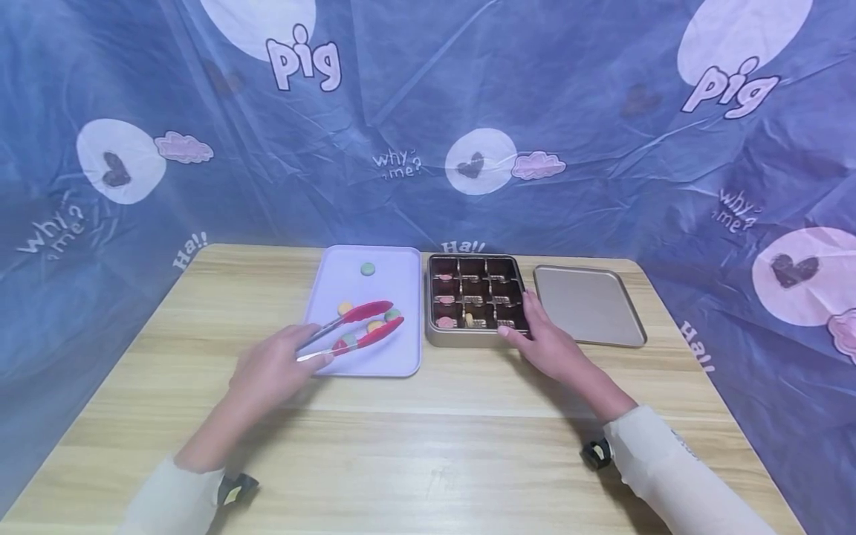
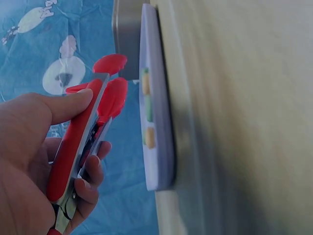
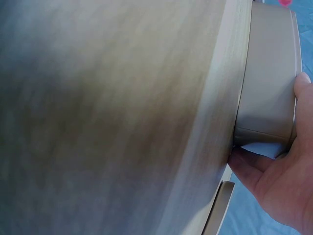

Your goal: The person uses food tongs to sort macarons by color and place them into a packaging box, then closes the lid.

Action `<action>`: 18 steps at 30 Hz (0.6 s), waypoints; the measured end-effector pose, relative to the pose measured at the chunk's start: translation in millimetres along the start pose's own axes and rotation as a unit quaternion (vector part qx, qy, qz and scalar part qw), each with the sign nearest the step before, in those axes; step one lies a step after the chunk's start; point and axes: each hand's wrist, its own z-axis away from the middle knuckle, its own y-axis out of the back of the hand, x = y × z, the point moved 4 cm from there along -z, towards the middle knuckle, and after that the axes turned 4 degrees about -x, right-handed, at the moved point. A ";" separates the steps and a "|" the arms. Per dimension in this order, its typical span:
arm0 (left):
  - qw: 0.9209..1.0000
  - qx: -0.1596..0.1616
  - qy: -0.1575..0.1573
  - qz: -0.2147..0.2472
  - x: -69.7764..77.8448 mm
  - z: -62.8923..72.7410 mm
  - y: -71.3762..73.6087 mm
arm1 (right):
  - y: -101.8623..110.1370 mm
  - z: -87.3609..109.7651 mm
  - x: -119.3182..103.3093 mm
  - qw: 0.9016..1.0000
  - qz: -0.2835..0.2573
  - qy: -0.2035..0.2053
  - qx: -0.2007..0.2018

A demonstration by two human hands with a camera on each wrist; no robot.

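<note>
the tongs join glossy plastic to shiny metal, the tray looks smooth matt plastic, the tin and lid satiny metal, the insert glossy plastic, the table smooth wood, and the backdrop creased, faintly shiny cloth.

The head view is bright and even, with soft shadows beneath the sleeves and faint glare on the counter. Wrist views are dimmer, their nearest grain smeared.

One square bronze tin holds three pink discs and one yellow disc, with one lilac rectangular tray, one red-tipped metal tongs, three green discs and two yellow discs to its left, one bronze lid right.
</note>
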 end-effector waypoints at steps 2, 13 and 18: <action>1.000 0.002 0.005 -0.003 -4.5 2.0 -0.7 | 0.1 0.3 0.2 1.000 0.000 0.001 0.002; 1.000 -0.004 0.021 -0.012 -17.3 5.9 -3.9 | -0.3 -0.2 0.6 1.000 0.003 0.002 0.005; 1.000 -0.008 0.023 -0.013 -20.2 7.2 -3.0 | 0.7 0.6 -1.2 1.000 0.005 0.002 0.004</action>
